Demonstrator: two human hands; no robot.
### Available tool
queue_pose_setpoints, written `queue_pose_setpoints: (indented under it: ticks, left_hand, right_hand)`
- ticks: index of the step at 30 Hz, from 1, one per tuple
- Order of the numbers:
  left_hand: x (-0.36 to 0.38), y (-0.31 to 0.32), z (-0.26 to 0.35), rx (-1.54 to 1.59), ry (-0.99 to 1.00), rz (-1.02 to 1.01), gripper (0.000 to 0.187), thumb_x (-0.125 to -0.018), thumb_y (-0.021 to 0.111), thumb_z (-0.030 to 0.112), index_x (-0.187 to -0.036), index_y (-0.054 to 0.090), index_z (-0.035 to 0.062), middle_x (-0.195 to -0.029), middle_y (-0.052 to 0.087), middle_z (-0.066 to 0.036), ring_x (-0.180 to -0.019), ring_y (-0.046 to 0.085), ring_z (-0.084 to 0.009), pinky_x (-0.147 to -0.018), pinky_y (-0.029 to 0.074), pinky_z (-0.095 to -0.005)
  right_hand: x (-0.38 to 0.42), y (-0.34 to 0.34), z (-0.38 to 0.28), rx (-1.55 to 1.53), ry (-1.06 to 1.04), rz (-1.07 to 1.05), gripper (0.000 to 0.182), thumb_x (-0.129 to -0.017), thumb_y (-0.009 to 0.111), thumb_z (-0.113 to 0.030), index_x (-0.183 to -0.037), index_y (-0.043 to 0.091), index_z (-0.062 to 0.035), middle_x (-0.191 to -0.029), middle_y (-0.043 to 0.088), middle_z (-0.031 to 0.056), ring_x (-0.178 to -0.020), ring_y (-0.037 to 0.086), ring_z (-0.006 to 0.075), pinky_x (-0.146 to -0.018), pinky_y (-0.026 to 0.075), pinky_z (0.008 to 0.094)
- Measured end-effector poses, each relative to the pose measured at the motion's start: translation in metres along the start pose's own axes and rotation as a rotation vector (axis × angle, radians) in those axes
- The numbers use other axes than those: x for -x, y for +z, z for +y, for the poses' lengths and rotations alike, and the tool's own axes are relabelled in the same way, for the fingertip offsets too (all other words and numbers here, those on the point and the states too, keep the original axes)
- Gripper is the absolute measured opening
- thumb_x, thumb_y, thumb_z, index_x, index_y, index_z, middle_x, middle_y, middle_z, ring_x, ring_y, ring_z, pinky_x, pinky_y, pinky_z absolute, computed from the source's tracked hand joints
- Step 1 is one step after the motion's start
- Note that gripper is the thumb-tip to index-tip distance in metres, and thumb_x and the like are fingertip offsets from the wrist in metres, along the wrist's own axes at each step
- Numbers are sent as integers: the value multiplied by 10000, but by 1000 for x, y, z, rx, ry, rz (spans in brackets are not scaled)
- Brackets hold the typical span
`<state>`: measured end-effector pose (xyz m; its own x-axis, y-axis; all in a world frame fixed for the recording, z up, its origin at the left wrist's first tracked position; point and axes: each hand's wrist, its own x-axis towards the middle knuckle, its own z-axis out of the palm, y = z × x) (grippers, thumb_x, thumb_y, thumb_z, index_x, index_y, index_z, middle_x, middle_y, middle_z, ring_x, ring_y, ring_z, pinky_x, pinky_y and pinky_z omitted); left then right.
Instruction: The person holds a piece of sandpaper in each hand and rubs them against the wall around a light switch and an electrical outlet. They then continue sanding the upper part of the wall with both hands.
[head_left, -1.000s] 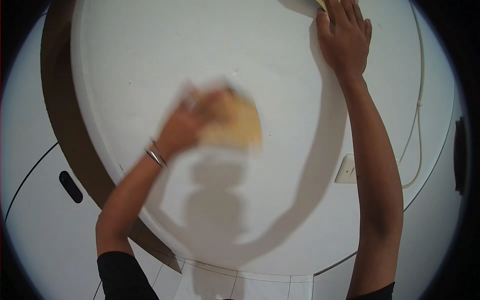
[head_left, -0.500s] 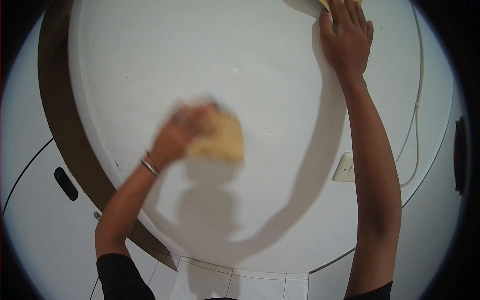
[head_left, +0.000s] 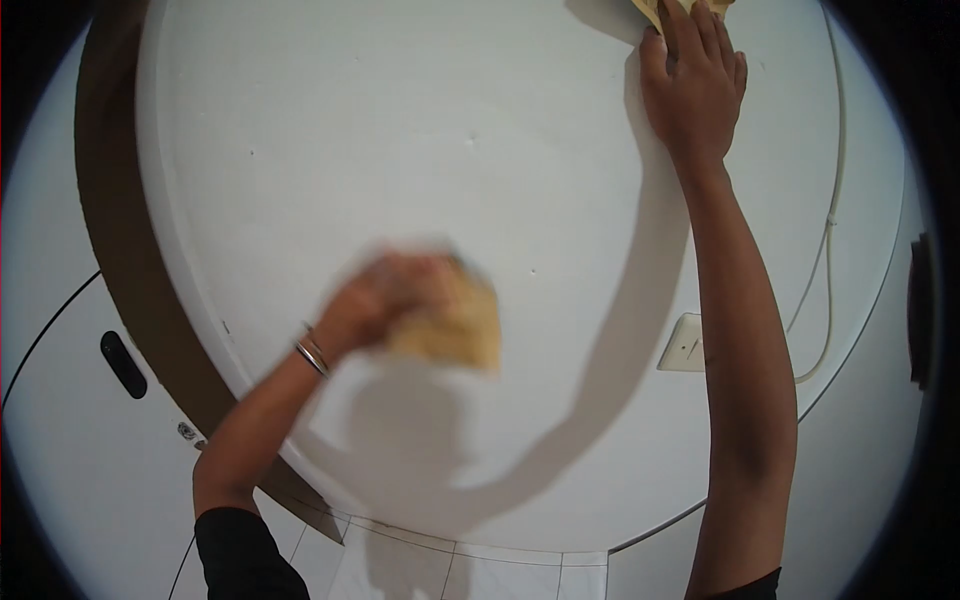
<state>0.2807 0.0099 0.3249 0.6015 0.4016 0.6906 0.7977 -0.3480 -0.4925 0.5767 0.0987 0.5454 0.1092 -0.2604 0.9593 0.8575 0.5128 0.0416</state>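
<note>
My left hand [head_left: 375,300], blurred by motion, is closed round a yellow-tan sheet [head_left: 455,330] in front of the white wall [head_left: 420,150]. The sheet hangs from my fingers towards the right and down; its marks are smeared. Bracelets circle that wrist. High on the right, my right hand [head_left: 695,100] reaches up with its fingers over another tan piece [head_left: 645,10], which is folded or layered at its edge. The top of the frame cuts this piece off, and my fingers cover part of it. A shadow falls on the wall beside it.
A white switch plate [head_left: 683,343] sits on the wall beside my right forearm, with a pale cable [head_left: 832,270] running down further right. On the left are a brown frame [head_left: 125,200] and a white door with a black handle [head_left: 123,364]. Pale floor tiles [head_left: 400,570] show below.
My left hand has moved down and slightly right with the tan sheet. My right hand stays almost in place, and a little more of its tan piece shows at the top.
</note>
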Motion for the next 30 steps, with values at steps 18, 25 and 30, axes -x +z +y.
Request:
queue_pose_setpoints:
  ticks: [18,25,30]
  left_hand:
    - [-6,-72,-77,96,-1292,538,410,-942,438,322,-1033,603,-43,-914,643,-190,-838,611,-307,-797,459,-381]
    - [35,21,-5,-107,-733,723,471,-848,573,82,-1293,425,38,-1346,402,-177,-1264,377,-237,-1056,280,-372]
    - [65,37,54,-107,0,-135,440,-790,572,169,-1220,543,257,-1379,397,-67,-1285,354,-238,-1080,254,-422]
  right_hand:
    - [2,3,1,-1,0,24,402,-843,491,-177,-1234,511,-84,-1346,427,153,-1290,328,299,-1092,185,429]
    - [-2,1,-2,15,-14,45,404,-814,502,-136,-1213,520,-72,-1328,438,166,-1270,348,316,-1076,219,432]
    - [-3,28,31,16,-229,181,387,-868,478,-301,-1243,528,-221,-1279,508,97,-1217,449,237,-1028,280,390]
